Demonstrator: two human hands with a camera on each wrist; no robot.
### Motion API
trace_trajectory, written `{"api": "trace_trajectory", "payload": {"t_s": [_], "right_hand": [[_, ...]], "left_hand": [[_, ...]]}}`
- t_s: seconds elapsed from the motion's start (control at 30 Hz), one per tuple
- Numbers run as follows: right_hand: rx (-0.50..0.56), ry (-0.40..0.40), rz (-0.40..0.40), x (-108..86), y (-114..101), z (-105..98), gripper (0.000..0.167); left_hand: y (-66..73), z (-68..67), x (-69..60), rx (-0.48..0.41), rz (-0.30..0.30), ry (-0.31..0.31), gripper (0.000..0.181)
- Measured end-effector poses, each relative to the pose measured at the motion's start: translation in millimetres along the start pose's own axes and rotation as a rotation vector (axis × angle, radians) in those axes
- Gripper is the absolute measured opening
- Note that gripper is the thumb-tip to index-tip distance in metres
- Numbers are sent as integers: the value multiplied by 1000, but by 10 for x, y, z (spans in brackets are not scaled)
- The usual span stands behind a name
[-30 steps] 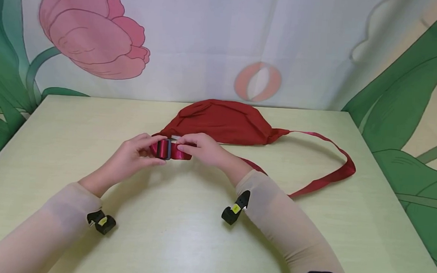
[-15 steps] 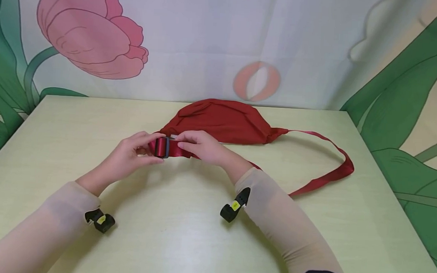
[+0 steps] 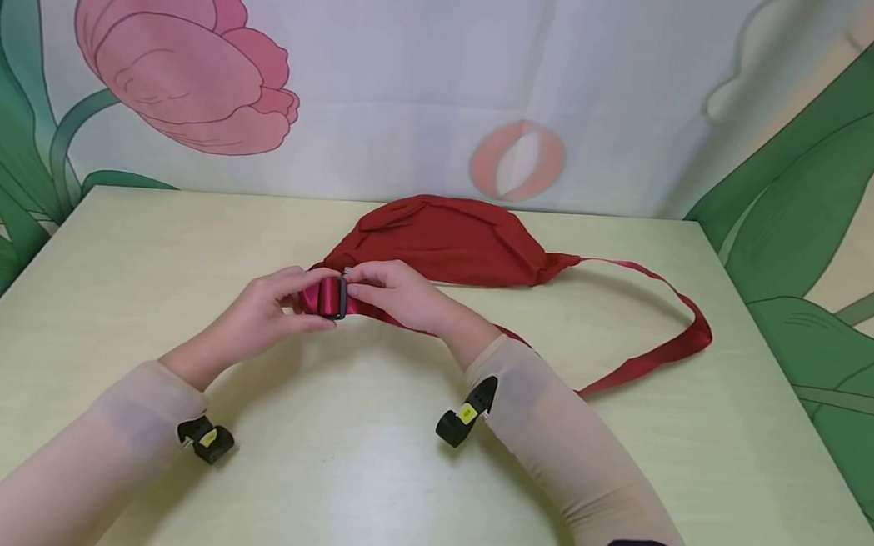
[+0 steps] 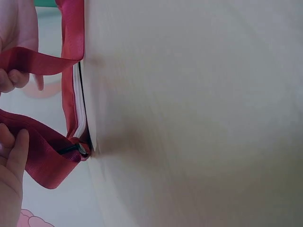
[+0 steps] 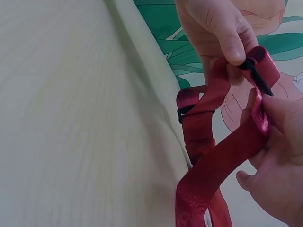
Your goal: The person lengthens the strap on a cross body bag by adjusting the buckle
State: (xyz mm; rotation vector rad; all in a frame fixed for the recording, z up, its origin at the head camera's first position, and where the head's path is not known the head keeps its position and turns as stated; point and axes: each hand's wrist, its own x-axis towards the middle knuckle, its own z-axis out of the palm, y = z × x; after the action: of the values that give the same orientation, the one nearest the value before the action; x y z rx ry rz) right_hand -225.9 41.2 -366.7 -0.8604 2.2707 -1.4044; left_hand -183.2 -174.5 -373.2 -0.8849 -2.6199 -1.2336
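A red waist bag [image 3: 446, 244] lies near the table's back edge, its red strap [image 3: 649, 361] looping out to the right. The left hand [image 3: 262, 312] holds the strap's black buckle [image 3: 342, 297] between thumb and fingers, at the bag's left end. From the other side the right hand [image 3: 405, 296] pinches the strap by the buckle. In the right wrist view both hands meet at a black slider [image 5: 258, 78] with the strap [image 5: 222, 165] running down from it. A second black buckle [image 5: 182, 113] shows beside them. The left wrist view shows the strap [image 4: 47, 156] at the left fingers [image 4: 18, 151].
The pale table [image 3: 365, 469] carries the bag and strap. Behind it hangs a white cloth [image 3: 388, 86] printed with a pink flower [image 3: 186, 74] and green leaves [image 3: 795, 195]. Small black devices [image 3: 205, 440] are attached at both sleeves.
The right hand has moved slightly left, in to the buckle. Less strap shows between the hands than before, and the part below the right hand stretches out. The bag stays in place.
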Motion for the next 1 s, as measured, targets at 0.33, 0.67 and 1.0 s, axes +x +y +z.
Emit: {"api": "trace_trajectory", "payload": {"t_s": [0.33, 0.67, 1.0], "right_hand": [[-95, -16, -23, 14, 33, -9, 33], [-109, 6, -10, 20, 62, -10, 22], [31, 21, -34, 33, 21, 65, 30]], "left_hand": [[-31, -24, -24, -105, -115, 1, 58], [-39, -46, -13, -156, -178, -13, 55], [-21, -58, 2, -196, -177, -21, 57]]}}
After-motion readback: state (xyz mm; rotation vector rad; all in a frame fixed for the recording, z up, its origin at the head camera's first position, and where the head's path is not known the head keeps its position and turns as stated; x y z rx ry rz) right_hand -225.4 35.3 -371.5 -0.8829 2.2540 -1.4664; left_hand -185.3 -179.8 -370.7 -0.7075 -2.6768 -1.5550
